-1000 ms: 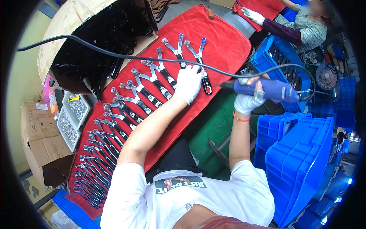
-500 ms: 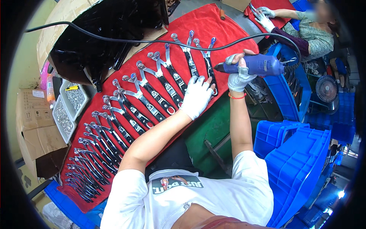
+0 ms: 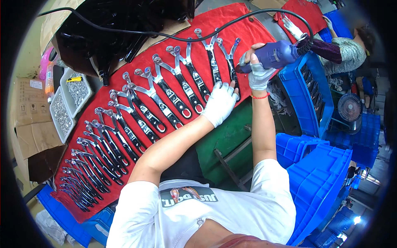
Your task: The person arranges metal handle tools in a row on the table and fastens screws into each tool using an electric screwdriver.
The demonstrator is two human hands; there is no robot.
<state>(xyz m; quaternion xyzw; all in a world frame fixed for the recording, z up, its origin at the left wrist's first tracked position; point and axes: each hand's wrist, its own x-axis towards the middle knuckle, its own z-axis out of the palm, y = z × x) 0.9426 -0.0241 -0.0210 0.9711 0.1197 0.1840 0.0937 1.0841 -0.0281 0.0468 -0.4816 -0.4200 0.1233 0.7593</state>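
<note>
Holding the purple power driver point(image 3: 275, 53), our right grip point(image 3: 258, 72) wraps its body at the upper right of the frame, the nose close beside the last Y-shaped tool point(image 3: 233, 66) of the row, right of centre near the top. Our left grip point(image 3: 221, 103) lies over the lower handle ends; we cannot tell whether it pinches one. If that hold is light, the driver's torque could twist the tool on the red cloth point(image 3: 227, 14), and a slanted nose could skid toward our fingers. The black cord point(image 3: 269, 9), looping across the row, could snag a tool head.
</note>
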